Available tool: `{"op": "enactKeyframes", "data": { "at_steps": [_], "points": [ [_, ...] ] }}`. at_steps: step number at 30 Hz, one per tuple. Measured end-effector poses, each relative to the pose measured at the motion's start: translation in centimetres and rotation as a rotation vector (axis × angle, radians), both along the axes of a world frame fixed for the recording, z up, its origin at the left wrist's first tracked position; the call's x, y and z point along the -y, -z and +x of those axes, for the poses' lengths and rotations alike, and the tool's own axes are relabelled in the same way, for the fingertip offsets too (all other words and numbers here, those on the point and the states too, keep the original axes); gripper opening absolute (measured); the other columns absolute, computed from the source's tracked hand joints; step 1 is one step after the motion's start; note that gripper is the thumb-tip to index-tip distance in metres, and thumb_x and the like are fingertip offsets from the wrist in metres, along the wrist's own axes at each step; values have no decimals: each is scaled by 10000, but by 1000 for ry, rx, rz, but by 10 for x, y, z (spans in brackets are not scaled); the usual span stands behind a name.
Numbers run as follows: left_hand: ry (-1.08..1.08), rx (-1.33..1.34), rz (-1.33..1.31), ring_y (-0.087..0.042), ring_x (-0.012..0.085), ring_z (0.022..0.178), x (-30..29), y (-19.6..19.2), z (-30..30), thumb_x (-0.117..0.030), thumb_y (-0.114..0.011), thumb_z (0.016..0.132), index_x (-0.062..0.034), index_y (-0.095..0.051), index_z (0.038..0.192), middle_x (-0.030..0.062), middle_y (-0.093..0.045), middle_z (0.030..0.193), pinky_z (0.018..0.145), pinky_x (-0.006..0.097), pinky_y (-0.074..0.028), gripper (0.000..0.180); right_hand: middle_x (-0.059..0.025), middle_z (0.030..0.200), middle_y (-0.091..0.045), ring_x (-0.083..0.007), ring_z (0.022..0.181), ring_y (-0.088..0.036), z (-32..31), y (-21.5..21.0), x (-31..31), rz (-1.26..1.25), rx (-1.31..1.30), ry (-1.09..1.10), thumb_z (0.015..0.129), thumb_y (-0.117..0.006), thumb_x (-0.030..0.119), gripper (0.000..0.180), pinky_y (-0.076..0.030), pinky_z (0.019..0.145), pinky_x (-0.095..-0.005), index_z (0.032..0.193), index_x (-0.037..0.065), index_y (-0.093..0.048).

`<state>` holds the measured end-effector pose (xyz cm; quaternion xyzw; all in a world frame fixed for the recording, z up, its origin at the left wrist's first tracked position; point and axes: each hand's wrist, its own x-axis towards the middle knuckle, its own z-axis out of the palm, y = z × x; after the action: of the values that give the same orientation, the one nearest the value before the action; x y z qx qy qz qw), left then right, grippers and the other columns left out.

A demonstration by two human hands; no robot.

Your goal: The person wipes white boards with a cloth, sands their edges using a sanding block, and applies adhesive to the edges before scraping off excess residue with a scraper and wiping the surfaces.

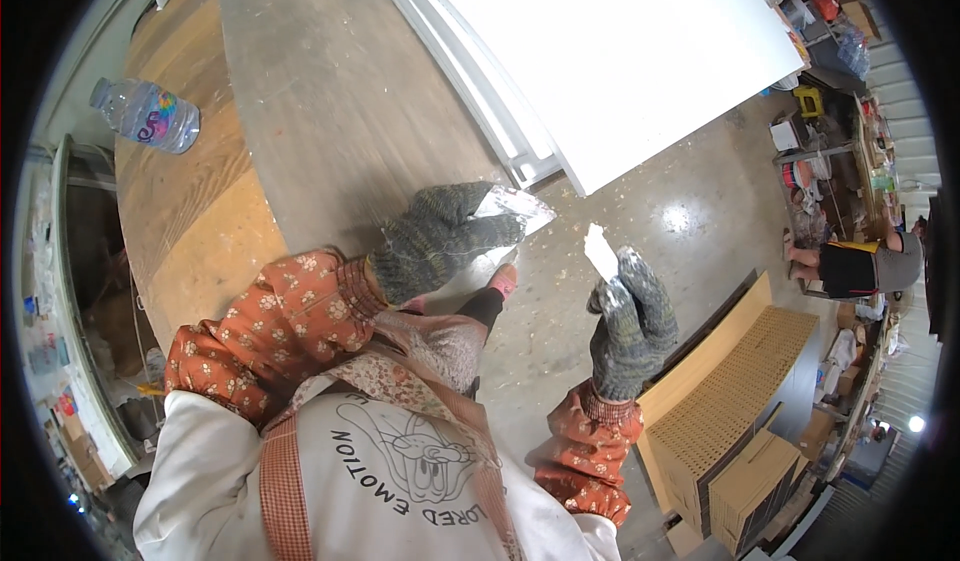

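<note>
A: Holding a putty knife (pixel 515 211) flat in the left hand (pixel 435 241), gloved in grey knit; the fingers are curled over the blade, which shows pale and smeared with white filler. It sits just off the near edge of the workbench (pixel 330 111), below the corner of the white panel (pixel 620 51).

B: And the right hand (pixel 630 321)?

A: Raised upright, well off the workbench toward the floor side. The fingers are closed narrow, pinching a small white scrap (pixel 600 253) at the fingertips. Whether it is paper, tape or a chip of filler, cannot tell.

B: Do the two hands touch?

A: No. A gap of concrete floor (pixel 690 221) shows between them; the scrap stands near the knife tip but apart from it.

B: What else is on the workbench?

A: White panel lying across its far half, overhanging the edge. A clear water bottle (pixel 148 114) on its side at the far left end, well away from both hands.

B: Beyond the workbench?

A: A stack of tan perforated boards (pixel 740 391) leaning on the floor, right of the right hand. Further right, another person (pixel 860 266) crouched by cluttered shelves.
</note>
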<state>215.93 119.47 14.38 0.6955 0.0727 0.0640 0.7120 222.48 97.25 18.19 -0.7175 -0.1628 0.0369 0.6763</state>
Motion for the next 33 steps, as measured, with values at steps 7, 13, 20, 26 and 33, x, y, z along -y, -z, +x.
{"op": "enactKeyframes", "data": {
  "at_steps": [7,13,20,26,33],
  "points": [
    [133,41,-96,-547,234,1107,-7,-22,-11,-77,-568,847,15,-532,1201,170,-542,1210,927,316,-468,368,-158,926,-638,-200,636,-587,-21,-9,18,394,-295,2,716,-638,11,322,-490,548,-305,1028,-67,-620],
    [296,-173,-237,-572,182,1056,1,-45,-10,-110,-550,891,24,-513,1202,137,-547,1198,861,266,-512,341,-152,956,-629,-195,651,-598,-11,-29,10,418,-388,-84,707,-630,24,307,-496,524,-283,1000,-71,-620],
    [426,51,-605,-559,209,1100,56,2,3,-133,-564,886,23,-494,1220,150,-536,1237,937,359,-481,375,-123,718,-568,-175,551,-509,7,-39,17,439,-348,-63,744,-632,53,334,-418,468,-264,1067,-26,-601],
    [424,301,-59,-533,200,1138,166,23,73,-105,-507,914,7,-342,1338,162,-522,1251,967,329,-450,468,-128,762,-606,-163,580,-543,61,-55,136,524,-336,111,737,-617,28,327,-447,510,-243,1055,-51,-606],
    [500,172,-377,-567,265,1079,225,-51,181,-66,-448,901,29,-567,1159,177,-570,1185,947,346,-447,299,-106,784,-606,-151,603,-536,112,-65,222,490,-188,246,791,-631,61,374,-442,503,-237,1143,-40,-555]
  ]
}}
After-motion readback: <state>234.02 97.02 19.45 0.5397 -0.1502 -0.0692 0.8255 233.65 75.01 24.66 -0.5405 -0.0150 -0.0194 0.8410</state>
